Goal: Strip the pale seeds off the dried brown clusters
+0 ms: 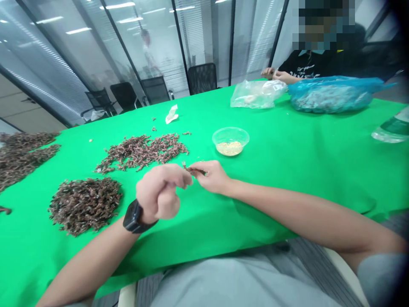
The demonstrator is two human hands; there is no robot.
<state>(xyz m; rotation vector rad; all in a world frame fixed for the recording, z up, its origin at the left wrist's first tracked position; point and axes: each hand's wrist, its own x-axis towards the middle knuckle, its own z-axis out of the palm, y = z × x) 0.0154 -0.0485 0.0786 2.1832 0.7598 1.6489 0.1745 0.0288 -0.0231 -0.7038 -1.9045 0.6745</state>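
My left hand (162, 189), with a black watch on the wrist, is curled with its fingertips pinched at one end of a small brown twisted piece (191, 170). Facing it, my right hand (211, 175) grips the other end between thumb and fingers. The piece is mostly hidden, and its exact kind cannot be made out. Beyond my hands lies a loose spread of similar brown pieces (143, 150). A denser round heap of brown pieces (86, 204) sits left of my left wrist. Just past my right hand stands a clear plastic bowl (230, 133) with small pale bits in it.
More brown piles (25, 157) lie at the left of the green-covered table (271, 162). A crumpled white paper (171, 114), a clear bag (255, 94), a blue bag (332, 96) and a bottle (393, 128) are farther off. Another person (319, 64) sits across at the right.
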